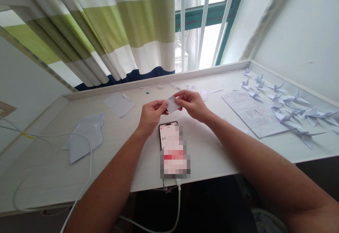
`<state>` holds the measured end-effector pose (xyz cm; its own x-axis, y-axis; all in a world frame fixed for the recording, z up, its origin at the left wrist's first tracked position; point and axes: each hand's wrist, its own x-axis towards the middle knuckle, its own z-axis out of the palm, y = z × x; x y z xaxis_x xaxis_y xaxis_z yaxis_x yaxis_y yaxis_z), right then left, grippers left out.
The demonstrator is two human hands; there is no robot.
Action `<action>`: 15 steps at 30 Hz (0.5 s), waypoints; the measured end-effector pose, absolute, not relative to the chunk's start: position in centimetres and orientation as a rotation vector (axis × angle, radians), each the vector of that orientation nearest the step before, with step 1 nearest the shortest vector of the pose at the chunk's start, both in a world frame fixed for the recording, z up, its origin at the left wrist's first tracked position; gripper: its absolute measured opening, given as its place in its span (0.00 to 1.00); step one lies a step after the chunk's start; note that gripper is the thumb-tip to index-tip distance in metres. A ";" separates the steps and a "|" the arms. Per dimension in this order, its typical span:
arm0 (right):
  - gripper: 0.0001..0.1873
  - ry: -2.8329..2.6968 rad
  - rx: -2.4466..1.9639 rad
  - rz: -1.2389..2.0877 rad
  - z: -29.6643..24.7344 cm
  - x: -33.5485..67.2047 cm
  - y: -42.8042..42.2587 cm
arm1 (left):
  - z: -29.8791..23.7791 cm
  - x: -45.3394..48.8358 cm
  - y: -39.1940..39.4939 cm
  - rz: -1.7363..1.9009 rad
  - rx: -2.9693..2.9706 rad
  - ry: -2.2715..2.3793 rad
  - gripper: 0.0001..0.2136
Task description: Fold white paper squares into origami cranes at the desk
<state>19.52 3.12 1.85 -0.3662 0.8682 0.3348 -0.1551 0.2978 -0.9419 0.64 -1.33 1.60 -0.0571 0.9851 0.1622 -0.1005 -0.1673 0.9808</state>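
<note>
A small folded piece of white paper [172,105] is held up above the desk between both hands. My left hand [154,114] pinches its left edge between thumb and fingers. On the opposite edge, my right hand [191,103] grips it the same way, thumb in front. The paper looks roughly diamond-shaped; its back side is hidden. Just below the hands lies a phone [173,144] with a timer on its screen, partly blurred out. Many folded paper cranes [288,100] stand at the right side of the desk.
Stacked white paper sheets [86,137] lie at the left, with another square sheet [120,103] behind them. A written-on notebook [251,113] lies at the right, by the cranes. White cables [90,155] cross the left side, and one plugs into the phone. Curtains [127,24] hang behind.
</note>
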 end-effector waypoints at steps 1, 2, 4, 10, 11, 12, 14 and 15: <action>0.15 -1.551 -0.678 1.287 1.9 19.5 3.1 | 1.6 0.6 -1.3 1.423 1.208 1.090 0.21; 0.15 -1.547 -0.684 1.300 1.9 19.5 3.0 | 1.7 0.6 -1.3 1.427 1.198 1.099 0.21; 0.15 -1.541 -0.694 1.314 2.0 19.4 2.9 | 1.9 0.6 -1.4 1.419 1.198 1.114 0.22; 0.07 -1.537 -0.654 1.272 1.9 19.3 2.8 | 2.2 0.5 -1.7 1.365 1.177 1.079 0.20; 0.05 -1.528 -0.650 1.269 1.9 19.3 2.8 | 2.3 0.5 -1.7 1.369 1.165 1.060 0.19; 0.04 -1.520 -0.649 1.268 1.9 19.3 2.8 | 2.3 0.5 -1.8 1.368 1.155 1.039 0.18; 0.03 -1.508 -0.651 1.263 1.9 19.3 2.9 | 2.3 0.5 -1.8 1.355 1.143 1.003 0.17; 0.03 -1.512 -0.651 1.260 1.9 19.3 2.9 | 2.3 0.5 -1.8 1.349 1.138 0.992 0.17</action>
